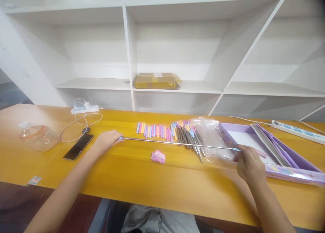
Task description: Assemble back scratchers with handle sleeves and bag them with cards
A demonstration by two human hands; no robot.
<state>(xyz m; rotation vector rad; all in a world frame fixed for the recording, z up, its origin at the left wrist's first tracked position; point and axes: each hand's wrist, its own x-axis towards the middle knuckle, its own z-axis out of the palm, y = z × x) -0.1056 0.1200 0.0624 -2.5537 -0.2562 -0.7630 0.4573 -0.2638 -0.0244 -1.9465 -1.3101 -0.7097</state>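
Crosswise, our rod (162, 142) runs left to right, left fingers (119, 137) and right fingers (240, 149) gripping its ends.

The purple box (224, 130) is cut off rightward.

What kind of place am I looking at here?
Probably a small workshop or packing room: a long wooden table carries rows of colored sticks and a bunch of metal rods with hand-shaped tips, with white shelving holding a taped parcel behind.
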